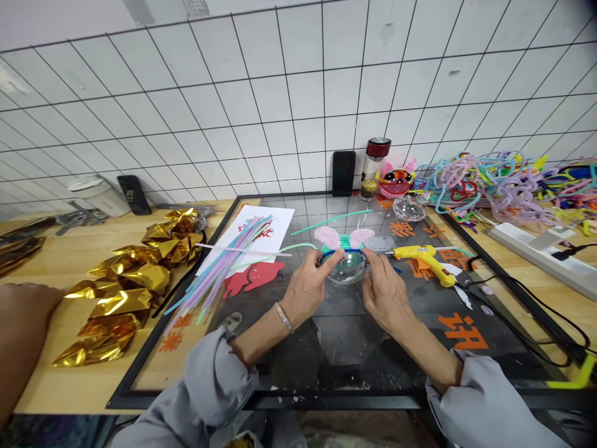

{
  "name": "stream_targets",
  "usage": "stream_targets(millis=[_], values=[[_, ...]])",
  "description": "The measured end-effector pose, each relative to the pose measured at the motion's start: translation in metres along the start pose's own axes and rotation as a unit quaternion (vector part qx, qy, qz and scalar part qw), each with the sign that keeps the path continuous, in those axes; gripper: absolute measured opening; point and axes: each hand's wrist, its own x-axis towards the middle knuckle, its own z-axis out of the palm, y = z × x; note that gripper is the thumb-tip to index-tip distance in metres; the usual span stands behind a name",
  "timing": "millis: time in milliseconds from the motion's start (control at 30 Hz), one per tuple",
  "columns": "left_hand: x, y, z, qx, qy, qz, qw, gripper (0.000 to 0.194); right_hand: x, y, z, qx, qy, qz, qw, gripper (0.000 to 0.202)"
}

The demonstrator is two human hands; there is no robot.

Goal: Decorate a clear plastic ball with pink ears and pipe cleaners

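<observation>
A clear plastic dome is held between my two hands over the dark glass board. Its upper part is wrapped in green pipe cleaner, and two pink ear shapes stand on top. A dark blue pipe cleaner runs across the dome's edge. My left hand grips the left side, with its thumb on the blue strip. On the right side, my right hand is closed round the edge. A pale green pipe cleaner reaches out to the left behind my left hand.
At right lies a yellow glue gun with a black cord. Loose pipe cleaners rest on white paper beside a red cutout. Behind stand a phone and glass bottle. Another person's arm is at far left.
</observation>
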Motion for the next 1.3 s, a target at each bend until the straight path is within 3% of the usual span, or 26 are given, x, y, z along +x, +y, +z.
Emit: stream_targets(millis=[333, 1300], values=[[0.001, 0.001, -0.001, 0.006, -0.007, -0.002, 1.0, 0.06, 0.0, 0.0, -0.003, -0.034, -0.035, 0.0, 0.999, 0.052], [-0.001, 0.001, 0.001, 0.005, 0.006, 0.006, 1.0, 0.065, 0.005, -0.002, -0.011, -0.053, -0.043, -0.016, 0.998, 0.053]])
